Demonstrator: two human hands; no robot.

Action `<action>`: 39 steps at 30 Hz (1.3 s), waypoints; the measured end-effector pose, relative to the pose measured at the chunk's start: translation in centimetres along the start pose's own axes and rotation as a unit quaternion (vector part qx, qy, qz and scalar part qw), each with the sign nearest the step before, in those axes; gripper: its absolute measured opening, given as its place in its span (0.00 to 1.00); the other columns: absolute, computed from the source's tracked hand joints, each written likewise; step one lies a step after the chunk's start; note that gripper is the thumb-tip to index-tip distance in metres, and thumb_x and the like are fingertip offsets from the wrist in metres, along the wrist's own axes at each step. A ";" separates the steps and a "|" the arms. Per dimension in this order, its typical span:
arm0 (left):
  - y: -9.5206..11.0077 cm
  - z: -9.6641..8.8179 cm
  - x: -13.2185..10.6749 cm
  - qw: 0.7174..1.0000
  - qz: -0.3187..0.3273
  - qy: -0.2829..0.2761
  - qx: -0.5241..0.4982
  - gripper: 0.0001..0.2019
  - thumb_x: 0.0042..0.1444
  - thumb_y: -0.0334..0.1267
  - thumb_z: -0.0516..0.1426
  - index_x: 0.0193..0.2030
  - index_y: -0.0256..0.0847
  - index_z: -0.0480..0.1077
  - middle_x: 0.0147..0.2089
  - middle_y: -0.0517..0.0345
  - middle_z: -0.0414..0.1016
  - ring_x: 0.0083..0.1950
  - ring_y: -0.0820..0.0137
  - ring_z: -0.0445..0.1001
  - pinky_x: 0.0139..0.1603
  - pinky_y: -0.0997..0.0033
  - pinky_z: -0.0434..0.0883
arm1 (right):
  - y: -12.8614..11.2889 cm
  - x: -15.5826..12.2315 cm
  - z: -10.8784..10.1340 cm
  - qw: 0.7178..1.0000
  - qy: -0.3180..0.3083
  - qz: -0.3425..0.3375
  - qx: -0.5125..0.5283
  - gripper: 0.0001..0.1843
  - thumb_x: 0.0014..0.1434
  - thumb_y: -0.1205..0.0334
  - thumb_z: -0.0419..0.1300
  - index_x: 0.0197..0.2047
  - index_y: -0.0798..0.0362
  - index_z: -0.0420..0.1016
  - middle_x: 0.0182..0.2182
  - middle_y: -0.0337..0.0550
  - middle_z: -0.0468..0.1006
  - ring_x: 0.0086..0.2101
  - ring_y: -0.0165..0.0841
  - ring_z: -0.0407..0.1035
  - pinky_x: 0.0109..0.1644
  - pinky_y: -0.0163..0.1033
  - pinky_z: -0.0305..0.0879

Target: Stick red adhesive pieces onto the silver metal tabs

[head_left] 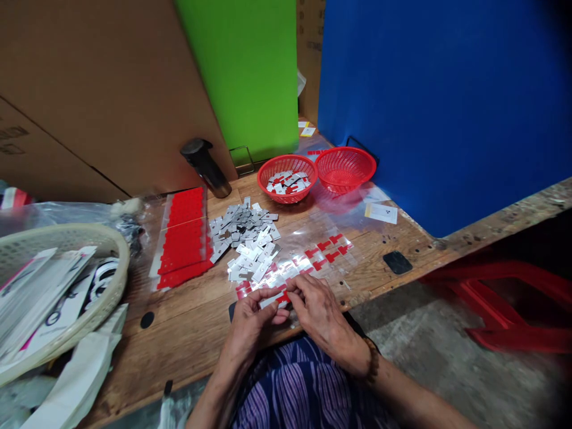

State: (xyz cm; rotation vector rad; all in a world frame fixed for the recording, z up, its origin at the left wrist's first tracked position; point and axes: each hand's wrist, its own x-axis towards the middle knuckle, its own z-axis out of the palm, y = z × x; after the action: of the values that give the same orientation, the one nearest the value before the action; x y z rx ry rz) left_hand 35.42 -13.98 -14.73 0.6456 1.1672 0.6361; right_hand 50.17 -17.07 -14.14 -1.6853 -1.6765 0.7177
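My left hand (251, 325) and my right hand (319, 313) meet at the near edge of the wooden table (187, 333). Together they pinch a small silver strip with a red tab (273, 300), fingers closed on its two ends. Just beyond my fingers lies a clear plastic sheet (313, 253) carrying rows of red tabs. A loose pile of small silver pieces (248, 238) sits behind it.
Red sticker sheets (184, 238) lie left of the pile. Two red baskets stand at the back, one holding finished pieces (287, 179), one bare (345, 169). A beige basket of papers (58, 286) is at left. A black bottle (206, 167), cardboard, green and blue boards stand behind.
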 end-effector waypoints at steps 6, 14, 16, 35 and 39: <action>-0.6 -0.3 0.5 1.000 -0.005 0.004 -0.011 0.21 0.40 0.34 0.66 0.42 0.32 0.67 0.23 0.51 0.78 0.24 0.71 0.77 0.27 0.81 0.71 | 0.2 -0.6 0.2 0.999 0.018 -0.024 -0.033 0.07 0.59 0.69 0.50 0.38 0.49 0.66 0.36 0.43 0.71 0.39 0.37 0.64 0.46 0.44 0.57; -0.4 -0.4 0.5 1.000 -0.011 0.014 -0.012 0.18 0.42 0.29 0.64 0.41 0.31 0.66 0.24 0.49 0.78 0.25 0.71 0.77 0.28 0.81 0.73 | 1.8 0.5 -0.1 0.996 0.067 0.013 0.053 0.20 0.57 0.66 0.53 0.54 0.52 0.58 0.42 0.48 0.68 0.38 0.36 0.65 0.43 0.42 0.63; -0.1 -0.2 0.4 1.000 -0.017 0.019 -0.013 0.17 0.42 0.27 0.63 0.41 0.30 0.67 0.24 0.48 0.78 0.25 0.72 0.77 0.28 0.81 0.73 | 2.2 0.7 -0.4 0.994 0.044 0.026 0.095 0.10 0.60 0.64 0.50 0.46 0.51 0.64 0.34 0.43 0.70 0.33 0.33 0.66 0.39 0.39 0.63; 0.2 -0.5 -0.1 0.999 -0.023 0.008 -0.030 0.16 0.43 0.31 0.63 0.40 0.30 0.68 0.24 0.50 0.78 0.24 0.73 0.76 0.27 0.81 0.72 | 2.0 1.2 1.9 0.899 -0.142 0.143 0.389 0.09 0.53 0.57 0.57 0.34 0.54 0.65 0.16 0.30 0.66 0.16 0.23 0.61 0.21 0.29 0.60; -0.1 -0.3 0.0 1.000 -0.002 0.008 -0.014 0.18 0.40 0.35 0.66 0.38 0.31 0.68 0.25 0.50 0.78 0.24 0.74 0.76 0.26 0.81 0.72 | 1.7 1.2 1.6 0.904 -0.140 0.144 0.377 0.10 0.54 0.55 0.56 0.33 0.54 0.66 0.18 0.32 0.68 0.16 0.23 0.63 0.20 0.29 0.59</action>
State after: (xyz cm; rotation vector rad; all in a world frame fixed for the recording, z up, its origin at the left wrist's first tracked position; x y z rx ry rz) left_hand 35.15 -13.95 -14.89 0.6149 1.1722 0.6543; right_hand 50.07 -15.70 -16.39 -1.2932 -1.0795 1.5765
